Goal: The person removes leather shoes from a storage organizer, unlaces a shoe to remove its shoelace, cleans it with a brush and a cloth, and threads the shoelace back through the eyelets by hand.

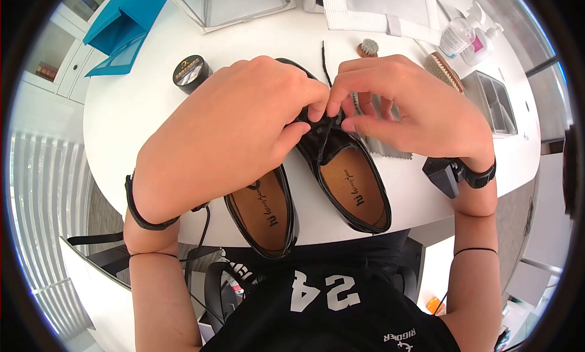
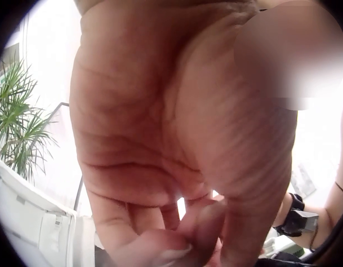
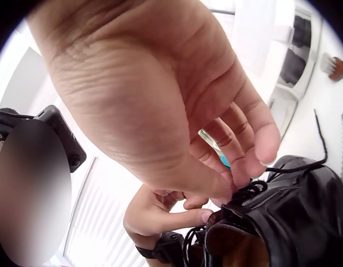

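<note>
Two black shoes with brown insoles lie side by side, toes away from the body; the right one (image 1: pixel 355 184) is under both hands, the left one (image 1: pixel 262 215) partly beneath the left forearm. At the right shoe's lacing, the left hand (image 1: pixel 244 117) pinches the black shoelace (image 3: pixel 250 189) between thumb and fingers. Close beside it, the right hand (image 1: pixel 417 108) pinches the lace too, its thumb and index finger together, other fingers bent. One lace end stretches out past the shoe's far side. The left wrist view shows the left palm (image 2: pixel 177 122), with the shoe hidden.
A round black tin (image 1: pixel 192 73) stands left of the hands, near a teal case (image 1: pixel 125 35). To the right are a small round brush (image 1: pixel 368 47), a wooden brush (image 1: pixel 443 70), a grey divided tray (image 1: pixel 490 102) and bottles (image 1: pixel 457 38). Clear-topped white cases stand behind.
</note>
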Demonstrator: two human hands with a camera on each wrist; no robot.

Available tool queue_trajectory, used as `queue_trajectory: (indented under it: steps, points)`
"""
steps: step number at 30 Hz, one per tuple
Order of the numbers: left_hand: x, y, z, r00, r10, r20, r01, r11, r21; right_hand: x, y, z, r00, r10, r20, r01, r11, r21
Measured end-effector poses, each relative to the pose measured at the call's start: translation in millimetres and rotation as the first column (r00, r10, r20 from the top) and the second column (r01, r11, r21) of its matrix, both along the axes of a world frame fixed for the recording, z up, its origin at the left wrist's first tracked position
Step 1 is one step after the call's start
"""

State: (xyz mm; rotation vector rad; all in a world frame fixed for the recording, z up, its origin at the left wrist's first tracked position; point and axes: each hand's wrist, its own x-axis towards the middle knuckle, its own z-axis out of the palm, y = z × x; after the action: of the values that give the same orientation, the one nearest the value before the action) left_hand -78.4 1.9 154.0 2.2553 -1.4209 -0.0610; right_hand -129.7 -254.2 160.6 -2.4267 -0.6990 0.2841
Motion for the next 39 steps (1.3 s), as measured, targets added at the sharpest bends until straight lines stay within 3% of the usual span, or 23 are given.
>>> queue_trajectory:
  steps: [10, 12, 16, 19, 21, 25, 27, 30, 39]
  points:
    - [-3, -2, 5, 0.999, 0.008, -0.04, -0.007, 1.0, 0.018, 9, 4, -9, 0.992, 0.099, 0.083, -0.104, 0.992, 0.068]
    - [-3, -2, 3, 1.0, -0.019, -0.022, 0.018, 0.997, -0.072, 9, 5, -7, 0.997, 0.075, 0.006, -0.075, 0.995, 0.06]
    - [-3, -3, 4, 1.0, -0.003, -0.021, 0.002, 1.0, -0.031, 8, 6, -9, 0.998, 0.065, -0.014, -0.064, 0.995, 0.08]
    - [-4, -3, 5, 1.0, 0.006, -0.022, -0.006, 1.0, 0.003, 6, 4, -13, 0.998, 0.061, 0.034, -0.064, 0.996, 0.063]
    - [-3, -3, 3, 1.0, -0.002, -0.019, 0.002, 1.0, -0.018, 6, 2, -18, 0.981, 0.076, 0.178, -0.086, 0.995, 0.046]
    - [-3, -3, 3, 1.0, 0.023, -0.015, -0.023, 1.0, 0.007, 6, 3, -17, 0.983, 0.066, 0.173, -0.078, 0.995, 0.065]
    - [-3, -4, 3, 0.999, 0.041, -0.021, -0.041, 0.999, 0.011, 6, 3, -14, 0.998, 0.033, 0.055, -0.039, 0.993, 0.115]
    - [-3, -3, 3, 0.999, 0.045, -0.01, -0.045, 0.999, 0.025, 5, 3, -7, 1.0, -0.001, 0.01, 0.001, 0.996, 0.09]
    - [-1, -5, -4, 0.999, 0.032, -0.001, -0.032, 0.999, 0.015, 6, -3, -13, 0.994, -0.052, 0.1, 0.052, 0.999, -0.003]
